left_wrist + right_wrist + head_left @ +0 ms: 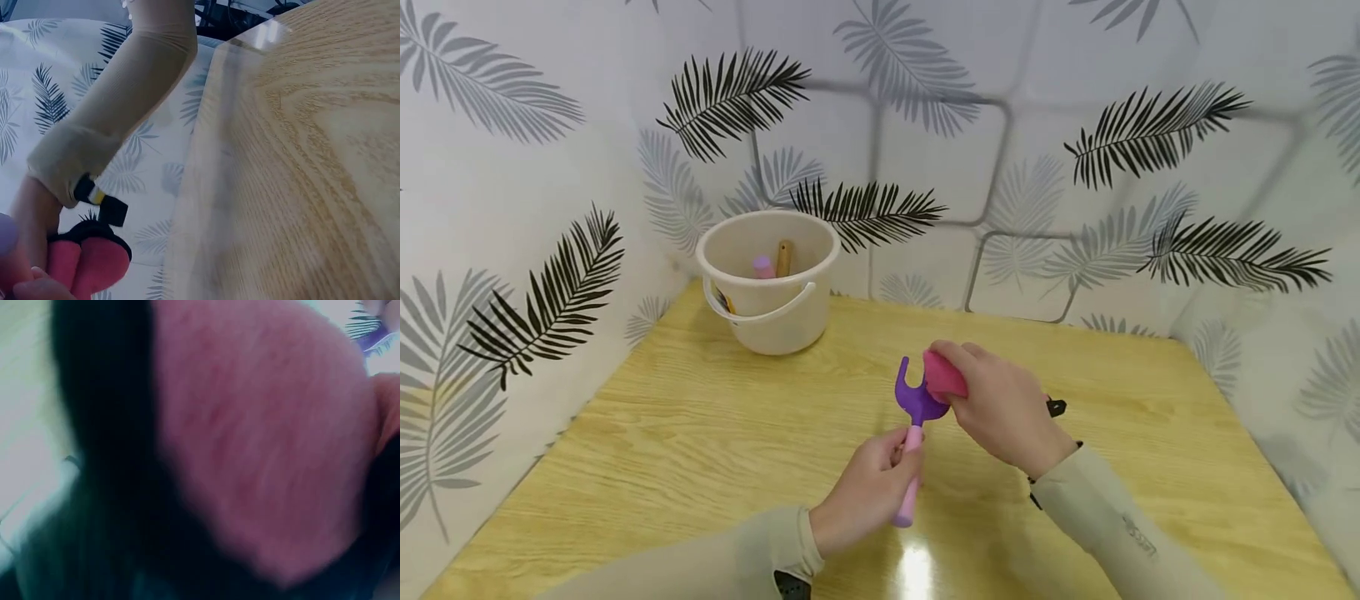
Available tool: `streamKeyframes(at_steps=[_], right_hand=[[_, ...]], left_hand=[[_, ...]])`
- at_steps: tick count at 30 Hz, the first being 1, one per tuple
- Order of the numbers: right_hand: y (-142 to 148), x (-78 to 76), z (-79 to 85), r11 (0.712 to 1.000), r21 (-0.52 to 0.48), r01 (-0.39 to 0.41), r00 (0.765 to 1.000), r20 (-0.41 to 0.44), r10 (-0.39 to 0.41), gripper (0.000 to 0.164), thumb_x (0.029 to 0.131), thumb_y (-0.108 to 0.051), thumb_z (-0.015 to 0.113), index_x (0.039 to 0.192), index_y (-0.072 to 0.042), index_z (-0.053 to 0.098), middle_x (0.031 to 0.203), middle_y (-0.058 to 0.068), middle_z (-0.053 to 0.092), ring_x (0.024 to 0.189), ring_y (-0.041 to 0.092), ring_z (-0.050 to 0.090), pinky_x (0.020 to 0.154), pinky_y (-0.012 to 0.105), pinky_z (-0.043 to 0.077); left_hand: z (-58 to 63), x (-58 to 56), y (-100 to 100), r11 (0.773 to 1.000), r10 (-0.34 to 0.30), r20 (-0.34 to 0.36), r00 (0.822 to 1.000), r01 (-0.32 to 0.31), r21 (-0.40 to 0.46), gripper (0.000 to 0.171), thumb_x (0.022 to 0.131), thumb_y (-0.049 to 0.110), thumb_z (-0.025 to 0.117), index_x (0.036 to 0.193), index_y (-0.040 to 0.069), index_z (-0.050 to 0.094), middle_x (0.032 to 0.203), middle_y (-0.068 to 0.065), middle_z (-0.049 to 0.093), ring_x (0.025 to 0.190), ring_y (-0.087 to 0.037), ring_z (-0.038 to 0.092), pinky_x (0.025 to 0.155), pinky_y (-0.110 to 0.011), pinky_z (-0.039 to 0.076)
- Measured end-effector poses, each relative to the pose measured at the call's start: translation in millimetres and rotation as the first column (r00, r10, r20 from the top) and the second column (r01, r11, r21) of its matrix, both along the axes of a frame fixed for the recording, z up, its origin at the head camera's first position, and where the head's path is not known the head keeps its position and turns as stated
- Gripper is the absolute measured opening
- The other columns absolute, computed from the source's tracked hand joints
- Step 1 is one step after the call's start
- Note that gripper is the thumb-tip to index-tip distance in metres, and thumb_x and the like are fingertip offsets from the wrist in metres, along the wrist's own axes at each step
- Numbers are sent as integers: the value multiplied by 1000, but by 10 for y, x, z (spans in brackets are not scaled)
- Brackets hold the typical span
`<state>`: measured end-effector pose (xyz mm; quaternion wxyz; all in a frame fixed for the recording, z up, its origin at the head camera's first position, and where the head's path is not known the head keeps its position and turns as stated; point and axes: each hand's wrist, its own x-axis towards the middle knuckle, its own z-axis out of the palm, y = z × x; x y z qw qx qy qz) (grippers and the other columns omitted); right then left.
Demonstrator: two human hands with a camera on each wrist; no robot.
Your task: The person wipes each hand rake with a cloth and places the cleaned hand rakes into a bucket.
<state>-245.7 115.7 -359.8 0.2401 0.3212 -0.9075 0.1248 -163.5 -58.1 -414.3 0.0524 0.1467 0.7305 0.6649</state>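
Observation:
In the head view my left hand (868, 487) grips the pink handle (907, 504) of a toy garden fork, its purple head (913, 402) pointing away from me. My right hand (1003, 404) holds a pink cloth-like piece (945, 377) against the right side of that head, hiding some of the prongs. Black trim edges the soft pink piece (103, 265) in the left wrist view. Close up in the right wrist view, the fuzzy pink fabric (262, 437) is blurred. A small black end (1056, 407) sticks out behind my right hand.
Back left on the wooden table (700, 442) stands a white bucket (778, 325) with its handle hanging down in front. Inside it are a light purple handle end (763, 267) and a wooden handle (784, 258). A leaf-patterned wall covering (925, 267) borders the table's far side.

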Motion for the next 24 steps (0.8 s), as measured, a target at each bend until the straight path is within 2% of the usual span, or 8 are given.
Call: streamKeyframes(at_steps=[3,6,9,13,16,20,22,24], right_hand=[[-5,-57,3,998,37,48,999,-2,-48,46,75,-15,75,119,-17,59,84,3,63,59,17,55,45,37,50],[-17,-36,1,997,59,39,999,15,-40,46,74,-13,74,117,-17,61,83,3,65,59,17,56,46,37,50],[-63,60,25,998,63,6,1000,30,-8,46,72,-9,71,116,-18,61,84,0,66,61,13,56,47,34,50],[-140,159,95,997,69,-34,998,57,30,48,72,-10,71,118,-22,60,88,-4,67,65,10,57,49,31,50],[-182,115,133,996,76,-38,998,45,35,50,73,-10,72,120,-20,59,90,-1,65,65,12,57,48,33,51],[-219,-21,145,998,70,5,1000,-17,-3,48,73,-11,73,119,-17,60,85,2,63,61,16,55,43,35,50],[-239,-42,135,997,78,-6,1000,-23,8,45,73,-14,74,116,-18,61,82,0,62,59,15,54,43,33,48],[-262,-19,128,995,89,-45,999,-6,46,41,75,-16,73,114,-18,61,78,-2,61,57,13,52,42,32,46]], left_hand=[[-6,8,-2,1000,-18,20,1000,18,11,21,98,19,47,100,2,59,65,-1,53,46,-9,47,38,-17,39],[-3,7,-12,1000,-26,39,999,26,8,24,98,18,47,108,-1,58,66,-3,55,47,-9,48,38,-17,41],[-7,-10,-28,1000,-12,38,999,13,-5,23,97,18,46,105,1,59,64,-1,54,46,-9,47,38,-18,40],[-1,-29,-42,1000,5,2,1000,-5,-30,19,97,17,46,89,5,57,61,2,51,44,-7,45,38,-17,36],[10,-13,-53,998,4,-21,1000,-5,-56,17,96,14,46,92,3,59,60,2,50,42,-7,44,37,-17,35],[27,26,-49,997,-5,-14,1000,4,-83,26,94,13,49,113,0,61,59,1,51,41,-8,47,36,-17,38],[32,35,-43,996,-14,-7,1000,13,-89,25,93,14,50,110,1,62,58,2,51,40,-9,48,35,-18,38],[31,36,-43,995,-18,-18,1000,16,-95,18,93,14,50,95,2,63,56,3,50,39,-9,47,35,-18,36]])
